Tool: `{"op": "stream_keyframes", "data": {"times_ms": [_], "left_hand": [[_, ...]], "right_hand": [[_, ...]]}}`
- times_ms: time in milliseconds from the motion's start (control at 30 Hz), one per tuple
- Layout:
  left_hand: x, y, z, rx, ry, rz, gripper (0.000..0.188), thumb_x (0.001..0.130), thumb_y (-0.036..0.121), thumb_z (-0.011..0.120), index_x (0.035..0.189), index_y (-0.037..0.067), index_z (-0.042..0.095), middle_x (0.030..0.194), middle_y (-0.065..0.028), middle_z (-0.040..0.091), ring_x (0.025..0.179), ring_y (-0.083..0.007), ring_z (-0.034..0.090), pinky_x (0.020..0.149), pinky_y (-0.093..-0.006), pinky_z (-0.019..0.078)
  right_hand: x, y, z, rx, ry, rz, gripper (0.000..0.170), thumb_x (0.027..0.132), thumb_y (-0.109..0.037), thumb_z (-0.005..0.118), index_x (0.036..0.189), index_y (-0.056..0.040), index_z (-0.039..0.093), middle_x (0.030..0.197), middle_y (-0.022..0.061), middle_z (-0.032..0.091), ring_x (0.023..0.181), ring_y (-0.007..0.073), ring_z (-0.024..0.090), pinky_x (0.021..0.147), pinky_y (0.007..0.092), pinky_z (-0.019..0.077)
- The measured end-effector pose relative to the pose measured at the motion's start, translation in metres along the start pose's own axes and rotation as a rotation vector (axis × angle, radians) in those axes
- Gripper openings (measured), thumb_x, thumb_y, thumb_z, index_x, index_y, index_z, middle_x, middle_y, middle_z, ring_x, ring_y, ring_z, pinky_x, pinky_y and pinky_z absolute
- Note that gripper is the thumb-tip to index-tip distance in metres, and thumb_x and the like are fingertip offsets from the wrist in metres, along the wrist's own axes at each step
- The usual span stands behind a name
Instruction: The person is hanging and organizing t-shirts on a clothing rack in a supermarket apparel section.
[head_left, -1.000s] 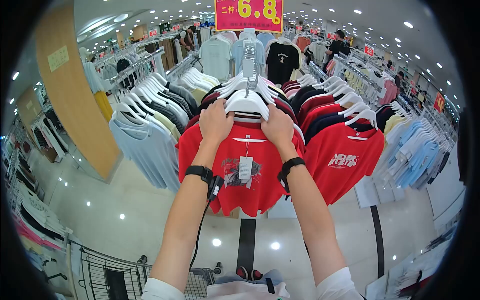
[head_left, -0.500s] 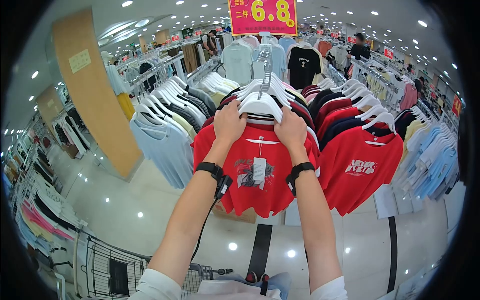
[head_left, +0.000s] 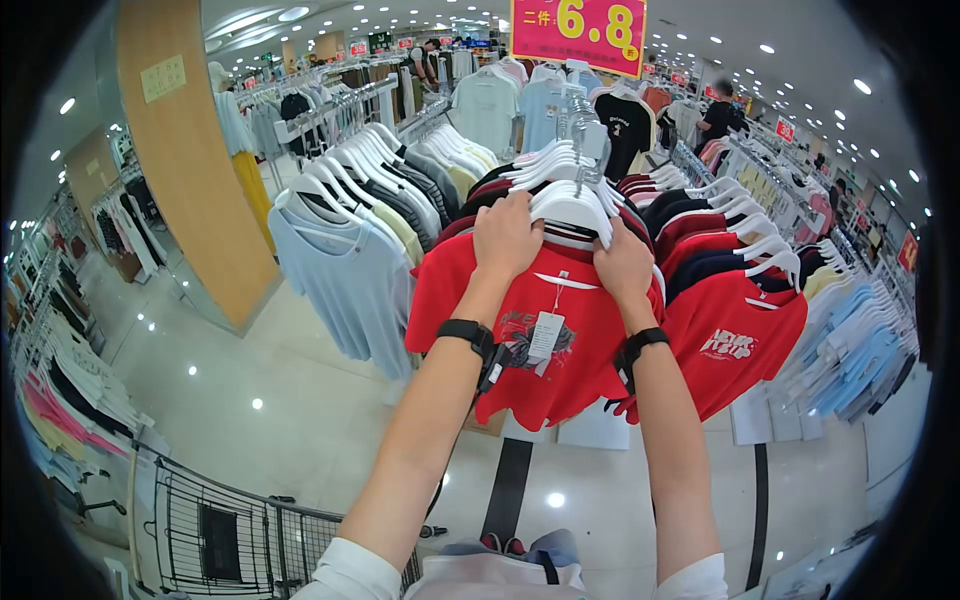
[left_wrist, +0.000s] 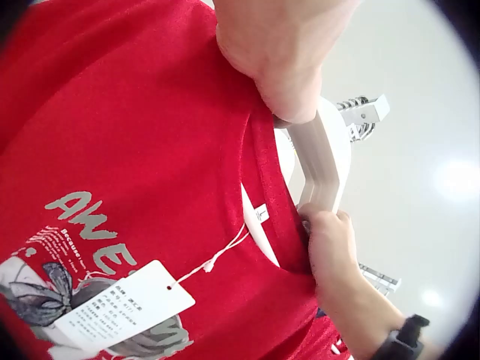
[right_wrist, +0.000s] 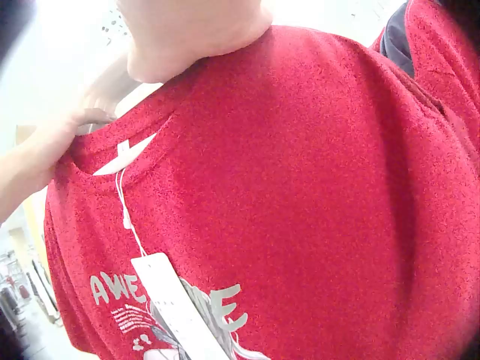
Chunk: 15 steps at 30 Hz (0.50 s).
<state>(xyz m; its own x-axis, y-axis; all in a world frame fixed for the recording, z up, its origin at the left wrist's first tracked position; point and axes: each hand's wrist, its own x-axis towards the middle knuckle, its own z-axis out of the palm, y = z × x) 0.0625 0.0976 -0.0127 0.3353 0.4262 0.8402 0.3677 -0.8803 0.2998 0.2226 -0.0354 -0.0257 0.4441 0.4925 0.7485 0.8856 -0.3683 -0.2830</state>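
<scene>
Tiled floor lies bare in front of the person and below the shirt hem, giving open room on the near side. The display rack is packed with hung clothes behind the work, so little slack shows at the back. A wire shopping cart stands at lower left, well apart from the shirt. On the left, a light blue T-shirt hangs right by the red sleeve; on the right, a red T-shirt with white lettering crowds the other sleeve. These sides look like the tight edges.

Between them, at the rack's near end, is the red T-shirt with the "AWE" print, front toward the person, its body hanging freely. It is on a white hanger, and both hands have hold: left hand and right hand stand apart, each gripping one shoulder of the hanger. Getting hold of it therefore seems done. Whether the hook bears on the rail I cannot tell; the shirt has not left the rack area, and the hanger is not out of it. Smallest, the paper tag dangles by its string over the print, attached.
</scene>
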Motion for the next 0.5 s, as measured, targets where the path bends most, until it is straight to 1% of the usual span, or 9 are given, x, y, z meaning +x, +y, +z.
{"op": "stream_keyframes", "data": {"times_ms": [33, 100, 233, 300, 367, 433, 500], "left_hand": [[0.0, -0.001, 0.0, -0.013, 0.002, -0.009, 0.029, 0.083, 0.021, 0.075, 0.105, 0.006, 0.064, 0.092, -0.0148, 0.07, 0.093, -0.0335, 0.068, 0.084, -0.0477, 0.0479], [0.0, -0.001, -0.001, -0.012, -0.059, -0.04, 0.032, 0.085, 0.021, 0.074, 0.111, 0.005, 0.066, 0.098, -0.0146, 0.072, 0.095, -0.0331, 0.068, 0.086, -0.0475, 0.0482], [-0.003, -0.002, 0.0, -0.016, -0.001, -0.002, 0.029, 0.084, 0.02, 0.075, 0.108, 0.006, 0.065, 0.096, -0.0131, 0.072, 0.095, -0.032, 0.069, 0.085, -0.0477, 0.0483], [-0.002, -0.005, 0.004, -0.016, 0.023, 0.002, 0.028, 0.083, 0.019, 0.075, 0.107, 0.006, 0.065, 0.096, -0.0126, 0.071, 0.094, -0.0312, 0.069, 0.084, -0.0469, 0.0484], [-0.004, -0.006, 0.008, -0.011, 0.053, 0.021, 0.029, 0.083, 0.019, 0.075, 0.107, 0.006, 0.065, 0.095, -0.0125, 0.071, 0.094, -0.0305, 0.069, 0.084, -0.0457, 0.0483], [-0.004, -0.004, 0.008, -0.007, 0.03, -0.009, 0.029, 0.083, 0.02, 0.075, 0.107, 0.006, 0.065, 0.095, -0.012, 0.071, 0.094, -0.03, 0.069, 0.084, -0.0454, 0.0482], [-0.004, -0.003, 0.01, 0.01, 0.003, -0.029, 0.029, 0.083, 0.02, 0.075, 0.107, 0.006, 0.065, 0.095, -0.0116, 0.071, 0.094, -0.0296, 0.069, 0.084, -0.045, 0.048]], "right_hand": [[0.0, -0.003, -0.003, -0.013, -0.024, 0.021, 0.027, 0.084, -0.024, 0.069, 0.103, -0.0065, 0.062, 0.093, 0.0197, 0.072, 0.088, 0.0436, 0.07, 0.079, 0.0553, 0.0539], [0.001, -0.004, -0.003, -0.059, -0.026, 0.024, 0.027, 0.085, -0.025, 0.068, 0.105, -0.0069, 0.063, 0.092, 0.0206, 0.072, 0.088, 0.0436, 0.07, 0.079, 0.0555, 0.0538], [0.003, 0.0, 0.006, -0.063, 0.03, -0.011, 0.027, 0.086, -0.025, 0.067, 0.106, -0.0075, 0.063, 0.092, 0.0213, 0.072, 0.088, 0.0438, 0.07, 0.078, 0.0555, 0.0536], [0.005, 0.001, 0.009, -0.05, 0.012, 0.032, 0.028, 0.086, -0.026, 0.066, 0.107, -0.0078, 0.063, 0.093, 0.0208, 0.072, 0.089, 0.0438, 0.069, 0.079, 0.0555, 0.0533], [0.007, 0.001, 0.011, -0.065, 0.01, 0.032, 0.027, 0.086, -0.026, 0.065, 0.107, -0.0079, 0.063, 0.093, 0.021, 0.072, 0.09, 0.0437, 0.069, 0.079, 0.0555, 0.0532], [0.005, 0.002, 0.009, -0.08, 0.005, 0.048, 0.027, 0.087, -0.026, 0.065, 0.106, -0.0079, 0.062, 0.092, 0.0212, 0.072, 0.091, 0.0436, 0.069, 0.08, 0.0555, 0.0531], [0.005, 0.002, 0.009, -0.075, 0.03, 0.006, 0.027, 0.087, -0.027, 0.064, 0.106, -0.0081, 0.062, 0.091, 0.021, 0.072, 0.09, 0.0439, 0.069, 0.079, 0.0557, 0.0531]]}}
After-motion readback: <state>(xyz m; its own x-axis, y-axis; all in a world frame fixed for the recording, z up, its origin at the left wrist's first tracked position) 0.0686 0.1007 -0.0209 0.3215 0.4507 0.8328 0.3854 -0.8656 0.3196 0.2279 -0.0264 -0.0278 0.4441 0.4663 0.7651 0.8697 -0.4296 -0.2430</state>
